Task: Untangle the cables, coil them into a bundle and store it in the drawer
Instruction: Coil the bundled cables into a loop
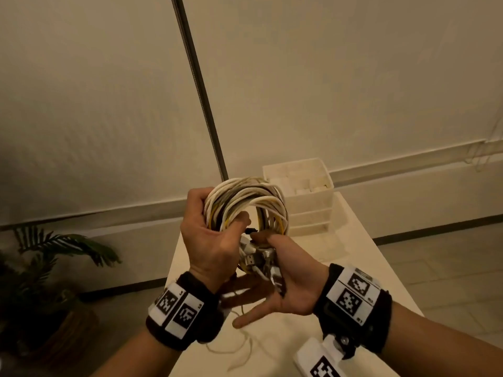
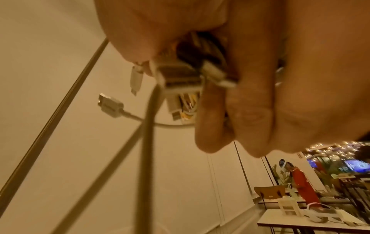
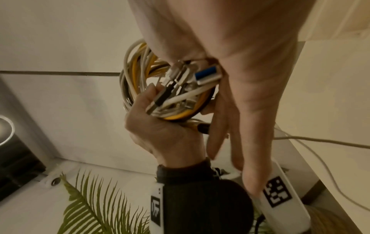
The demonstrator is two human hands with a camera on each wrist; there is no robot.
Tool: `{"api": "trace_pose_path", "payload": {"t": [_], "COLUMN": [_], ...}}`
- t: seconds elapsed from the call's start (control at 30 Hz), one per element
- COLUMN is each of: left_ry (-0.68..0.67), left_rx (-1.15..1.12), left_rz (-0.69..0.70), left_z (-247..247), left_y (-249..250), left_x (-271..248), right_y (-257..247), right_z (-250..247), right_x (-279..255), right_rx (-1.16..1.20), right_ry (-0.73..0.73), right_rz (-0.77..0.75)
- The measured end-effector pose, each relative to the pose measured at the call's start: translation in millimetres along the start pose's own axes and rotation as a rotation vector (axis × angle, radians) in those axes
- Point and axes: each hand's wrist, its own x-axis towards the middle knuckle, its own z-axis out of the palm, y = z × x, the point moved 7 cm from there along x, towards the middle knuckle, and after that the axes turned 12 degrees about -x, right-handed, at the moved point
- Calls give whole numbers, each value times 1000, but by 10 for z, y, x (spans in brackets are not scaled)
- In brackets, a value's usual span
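A coil of white, yellow and dark cables [image 1: 245, 202] is held up over the table. My left hand [image 1: 215, 235] grips the coil's left side, fingers wrapped round the strands. My right hand [image 1: 285, 273] is under the coil; its thumb pins the bunch of plug ends [image 1: 255, 259] against the palm while its fingers point straight down-left. In the right wrist view the plugs [image 3: 180, 88], one with a blue insert, lie between both hands beside the coil [image 3: 136, 76]. In the left wrist view curled fingers [image 2: 230, 95] close over plugs [image 2: 180, 76]. One USB end [image 2: 110, 104] sticks out free.
A white drawer unit [image 1: 307, 191] stands at the far end of the white table [image 1: 367, 268], its top open. A thin loose cable [image 1: 234, 349] lies on the table near me. A potted plant [image 1: 54, 254] is on the floor at left, and a metal pole [image 1: 201, 91] rises behind.
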Motion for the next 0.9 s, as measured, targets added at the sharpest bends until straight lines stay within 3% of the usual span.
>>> {"api": "trace_pose_path", "payload": {"t": [0.13, 0.23, 0.33, 0.5, 0.67, 0.8, 0.9], "left_ry": [142, 335, 431, 561, 655, 687, 690], "left_rx": [-21, -123, -188, -314, -544, -628, -727], "left_rz": [-32, -149, -176, -266, -477, -711, -834], "left_z": [-31, -113, -141, -194, -147, -102, -75], "left_y": [-5, -115, -105, -212, -412, -596, -700], "left_x": [-127, -302, -397, -489, -699, -871, -948], "right_y": [-72, -90, -131, -386, -620, -720, -725], "right_z": [47, -45, -158, -349, -297, -145, -66], "right_x": [82, 149, 173, 5, -127, -285, -324], "right_rx": [118, 218, 244, 36, -178, -589, -769], "right_ry": [50, 221, 428, 829, 783, 756, 782], "right_rz": [-172, -265, -317, -556, -658, -726, -747]}}
